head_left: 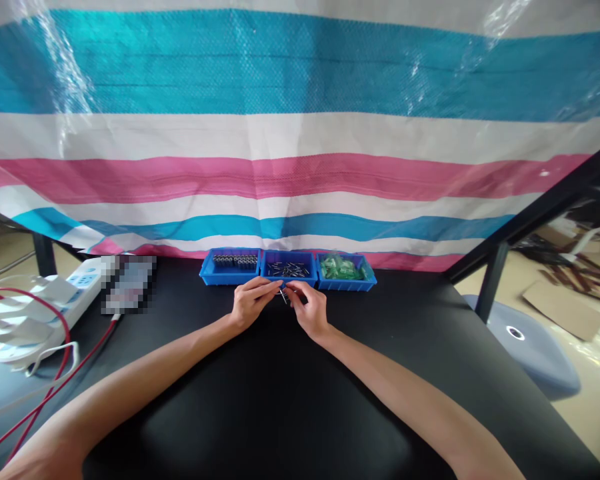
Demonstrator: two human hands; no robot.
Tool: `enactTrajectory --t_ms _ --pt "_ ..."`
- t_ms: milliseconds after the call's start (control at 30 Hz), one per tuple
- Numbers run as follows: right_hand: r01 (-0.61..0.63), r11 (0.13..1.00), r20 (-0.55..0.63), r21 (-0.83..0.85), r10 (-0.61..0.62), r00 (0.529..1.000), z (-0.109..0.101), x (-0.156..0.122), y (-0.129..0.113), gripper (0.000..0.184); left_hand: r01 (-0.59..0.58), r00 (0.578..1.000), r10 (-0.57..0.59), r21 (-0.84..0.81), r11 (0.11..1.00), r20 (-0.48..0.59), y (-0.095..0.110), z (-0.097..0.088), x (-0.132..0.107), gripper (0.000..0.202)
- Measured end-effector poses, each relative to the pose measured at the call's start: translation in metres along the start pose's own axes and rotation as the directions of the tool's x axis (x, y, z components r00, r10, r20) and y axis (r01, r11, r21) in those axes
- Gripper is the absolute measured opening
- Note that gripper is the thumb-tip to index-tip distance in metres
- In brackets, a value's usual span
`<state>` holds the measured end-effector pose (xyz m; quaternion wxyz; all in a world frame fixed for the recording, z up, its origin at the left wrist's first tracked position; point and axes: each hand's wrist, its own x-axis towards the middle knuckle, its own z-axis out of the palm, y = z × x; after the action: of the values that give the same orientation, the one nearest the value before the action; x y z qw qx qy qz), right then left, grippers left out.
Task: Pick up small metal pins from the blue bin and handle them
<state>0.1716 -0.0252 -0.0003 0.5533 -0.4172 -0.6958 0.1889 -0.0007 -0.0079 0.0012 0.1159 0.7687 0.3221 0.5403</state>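
My left hand (pixel 251 301) and my right hand (pixel 307 307) meet over the black table (pixel 280 400), just in front of the middle blue tray (pixel 289 269). Both pinch one small metal part (pixel 283 294) between their fingertips; its shape is too small to make out. The middle tray holds several thin dark metal pins. A left blue tray (pixel 230 266) holds rows of dark cylindrical parts. A right blue tray (pixel 347 271) holds green pieces in clear bags.
A striped blue, white and pink tarp (pixel 300 133) hangs behind the trays. A white power strip (pixel 83 283) and red cable (pixel 55 380) lie at the table's left. A black frame leg (pixel 490 287) and grey stool (pixel 530 347) stand at right.
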Motion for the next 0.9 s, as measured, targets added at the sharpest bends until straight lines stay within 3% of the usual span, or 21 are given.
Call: enactTrajectory --t_ms 900 --pt "-0.009 0.998 0.005 0.056 0.009 1.000 0.0000 -0.0013 0.0021 0.013 -0.017 0.999 0.017 0.003 1.000 0.033 0.0005 -0.0012 0.0003 0.025"
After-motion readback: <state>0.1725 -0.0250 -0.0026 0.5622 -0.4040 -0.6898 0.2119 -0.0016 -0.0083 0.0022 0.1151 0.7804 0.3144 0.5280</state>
